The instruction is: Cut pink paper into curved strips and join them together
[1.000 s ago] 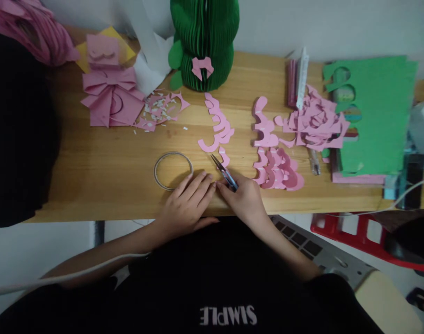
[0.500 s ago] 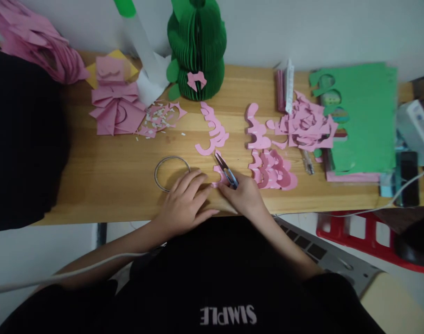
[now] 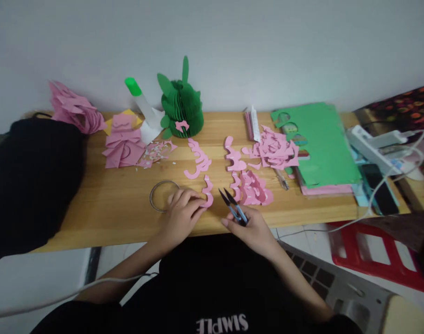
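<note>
Head view: near the centre of the frame, the left hand rests on the wooden table with its fingers bent and lying side by side. Its fingertips touch the lower end of a pink scalloped paper strip; whether they pinch the strip or only press on it, I cannot tell. The strip lies just above and to the right of this hand, and a thin grey ring lies just beside the knuckles on the left.

To the right, the right hand has its fingers closed round a pair of thread snips, the two dark blades apart and pointing to the upper left, clear of the strip.

Above the strip lie overlapping pink curved cut-outs. Right of the snips' blades sits a cluster of pink scalloped pieces, and above that a heap of pink paper scraps reaches the edge of some green sheets.

In the upper middle stands a green pleated paper figure with a pink paper bow on its front; a green-capped bottle leans just left of it. Further left lie folded pink papers.
</note>
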Demonstrator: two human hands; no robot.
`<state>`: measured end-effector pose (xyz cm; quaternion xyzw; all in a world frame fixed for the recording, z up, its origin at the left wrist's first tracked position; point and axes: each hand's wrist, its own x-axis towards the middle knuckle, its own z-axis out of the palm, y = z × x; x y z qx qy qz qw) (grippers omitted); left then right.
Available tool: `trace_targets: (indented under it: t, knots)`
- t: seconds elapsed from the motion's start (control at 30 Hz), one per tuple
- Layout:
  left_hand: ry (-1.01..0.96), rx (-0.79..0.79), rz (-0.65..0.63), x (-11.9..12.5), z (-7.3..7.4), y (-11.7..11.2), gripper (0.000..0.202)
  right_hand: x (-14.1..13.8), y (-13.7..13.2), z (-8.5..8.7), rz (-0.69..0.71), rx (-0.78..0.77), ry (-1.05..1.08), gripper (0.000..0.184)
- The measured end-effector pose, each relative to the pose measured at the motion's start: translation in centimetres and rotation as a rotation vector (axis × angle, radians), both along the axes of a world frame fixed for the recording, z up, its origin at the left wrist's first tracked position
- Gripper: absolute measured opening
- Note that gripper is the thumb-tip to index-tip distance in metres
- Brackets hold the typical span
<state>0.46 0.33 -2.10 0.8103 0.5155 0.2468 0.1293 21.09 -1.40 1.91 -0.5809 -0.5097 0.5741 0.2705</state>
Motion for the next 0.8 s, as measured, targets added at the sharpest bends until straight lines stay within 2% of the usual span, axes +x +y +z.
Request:
trace_targets:
  t: [0.1, 0.2, 0.3, 0.37, 0.47, 0.63, 0.73, 0.8]
  knots:
    - [-0.160, -0.029, -0.002, 1.0, 0.3, 0.2, 0.016, 1.6, -1.2, 0.7, 0.112, 0.014, 0.051, 0.021]
    - [-0.253, -0.068, -0.028, 3.1, 0.3, 0.8, 0.013, 2.5, -1.6, 1.2, 0.242, 0.044, 0.117, 0.020]
    - [-0.168, -0.031, -0.055, 5.5, 0.1, 1.3, 0.011, 2.9, -1.6, 1.3, 0.294, 0.088, 0.164, 0.018]
    - [-0.065, 0.007, -0.099, 6.2, 0.1, 1.5, 0.013, 3.2, -1.6, 1.1, 0.287, 0.102, 0.171, 0.017]
    - [0.152, 0.054, -0.046, 5.0, 0.6, 2.2, 0.016, 3.7, -1.7, 0.3, 0.255, 0.112, 0.152, 0.017]
    - [0.323, 0.142, 0.178, -0.1, 1.1, 5.1, 0.019, 3.7, -1.0, -0.9, 0.157, 0.144, 0.159, 0.021]
    - [0.382, 0.146, 0.160, -1.6, 0.6, 6.0, 0.023, 3.3, -0.2, -1.0, 0.125, 0.171, 0.177, 0.024]
    - [0.410, 0.144, 0.120, -1.6, 0.3, 5.4, 0.027, 3.0, 0.2, -0.9, 0.117, 0.185, 0.186, 0.027]
